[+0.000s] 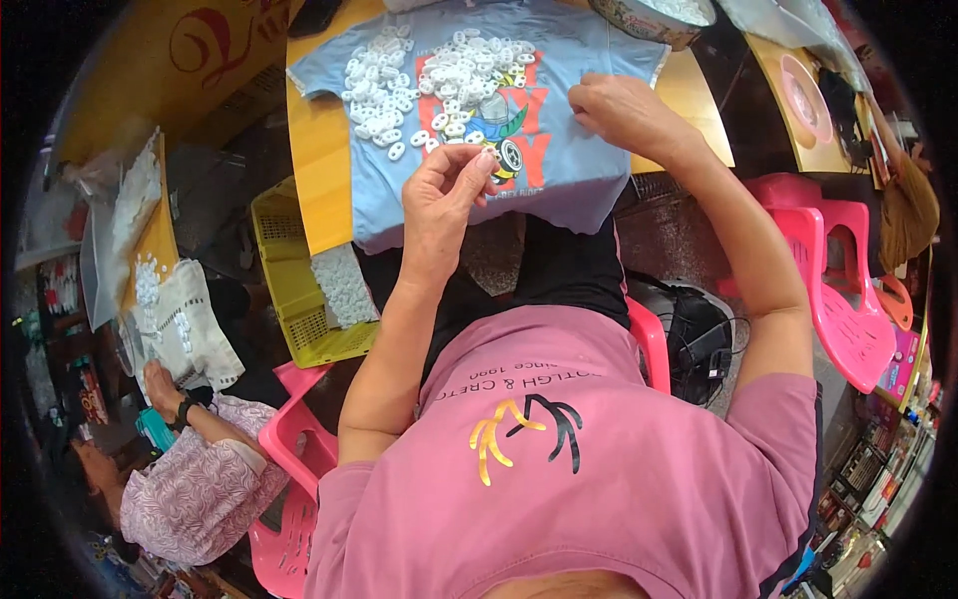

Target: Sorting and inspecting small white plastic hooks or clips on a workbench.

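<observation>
A light blue printed T-shirt (pixel 584 170) lies spread over the table edge and across my lap. Two heaps of small white oval pieces with holes (pixel 379 85) rest on it, with several loose ones near the print. My left hand (pixel 444 195) is raised over the shirt's lower middle, thumb and forefinger pinched together; whatever lies between them is too small to name. Off to the right, my right hand (pixel 624 110) hovers over or rests on the shirt with curled fingers. Its fingertips face down and away, so anything in them is hidden.
A round tin (pixel 654 25) of white pieces stands at the far right of the yellow table (pixel 324 200). Left of my legs is a yellow crate (pixel 299 309) with white pieces. Another person (pixel 205 469) sits at left. Pink chairs (pixel 838 290) flank me.
</observation>
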A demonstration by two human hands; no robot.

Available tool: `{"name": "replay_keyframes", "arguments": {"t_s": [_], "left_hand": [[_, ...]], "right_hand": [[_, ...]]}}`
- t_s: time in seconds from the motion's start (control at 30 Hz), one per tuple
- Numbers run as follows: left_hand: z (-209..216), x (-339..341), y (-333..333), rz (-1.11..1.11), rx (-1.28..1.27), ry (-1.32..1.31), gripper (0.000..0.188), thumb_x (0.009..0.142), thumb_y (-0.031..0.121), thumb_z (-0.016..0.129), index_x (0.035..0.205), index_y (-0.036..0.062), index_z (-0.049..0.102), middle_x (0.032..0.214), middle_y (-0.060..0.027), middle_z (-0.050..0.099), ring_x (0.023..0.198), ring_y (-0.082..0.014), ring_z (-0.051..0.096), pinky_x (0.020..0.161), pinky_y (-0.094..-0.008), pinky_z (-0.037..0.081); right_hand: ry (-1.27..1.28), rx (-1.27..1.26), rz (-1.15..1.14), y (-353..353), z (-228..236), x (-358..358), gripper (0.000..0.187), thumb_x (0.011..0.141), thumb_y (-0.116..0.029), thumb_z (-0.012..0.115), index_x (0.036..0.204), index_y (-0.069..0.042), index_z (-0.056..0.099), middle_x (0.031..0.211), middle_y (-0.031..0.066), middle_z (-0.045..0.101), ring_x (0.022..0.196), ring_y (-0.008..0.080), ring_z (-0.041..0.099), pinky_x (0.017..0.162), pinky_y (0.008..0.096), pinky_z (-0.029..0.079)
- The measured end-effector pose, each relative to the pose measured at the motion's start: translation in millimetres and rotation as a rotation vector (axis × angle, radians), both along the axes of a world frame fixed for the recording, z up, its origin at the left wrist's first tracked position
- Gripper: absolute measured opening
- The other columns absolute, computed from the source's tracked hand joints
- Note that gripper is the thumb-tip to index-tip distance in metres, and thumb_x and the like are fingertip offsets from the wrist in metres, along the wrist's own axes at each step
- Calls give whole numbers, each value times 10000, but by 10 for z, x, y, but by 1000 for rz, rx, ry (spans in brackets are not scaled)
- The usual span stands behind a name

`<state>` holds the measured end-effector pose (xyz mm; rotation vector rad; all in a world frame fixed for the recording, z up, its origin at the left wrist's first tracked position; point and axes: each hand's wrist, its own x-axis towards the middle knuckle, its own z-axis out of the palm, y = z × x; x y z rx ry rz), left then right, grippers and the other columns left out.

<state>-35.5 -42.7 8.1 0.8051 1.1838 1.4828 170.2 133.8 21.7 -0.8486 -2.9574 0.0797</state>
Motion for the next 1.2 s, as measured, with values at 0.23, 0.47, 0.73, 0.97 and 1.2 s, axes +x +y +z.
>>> {"name": "replay_keyframes", "arguments": {"t_s": [0.23,0.47,0.73,0.97,1.2], "left_hand": [[-29,-23,-32,5,-6,-10,154,917,155,654,985,18,644,864,-36,671,711,-76,601,598,-203,451],[-24,-59,-55,11,-13,18,152,919,155,654,982,17,643,853,-30,671,709,-71,606,595,-204,448],[60,-7,-48,-18,30,-75,144,932,121,626,1016,4,611,881,-79,673,720,-113,625,623,-224,456],[280,165,13,0,91,-101,140,932,122,633,979,-10,615,851,-67,664,703,-111,625,620,-234,494],[414,213,21,5,159,-77,139,937,110,624,979,-22,608,828,-64,656,713,-105,619,642,-238,501]], "right_hand": [[16,-268,65,174,55,13,121,764,-108,619,796,-7,563,785,172,601,782,375,599,663,464,459],[233,-54,9,-28,-108,68,145,786,-54,592,926,-18,582,823,168,609,772,378,596,692,452,473],[662,-169,-127,-303,-43,138,182,907,-78,601,1074,-10,632,832,104,647,725,208,636,679,321,502],[1222,-1244,-303,-911,70,-307,185,940,-168,631,1007,3,645,868,49,655,709,98,602,665,240,510],[1418,-1439,-296,-1080,145,-466,181,951,-195,620,977,-16,631,854,33,626,676,91,554,625,247,494]]}}
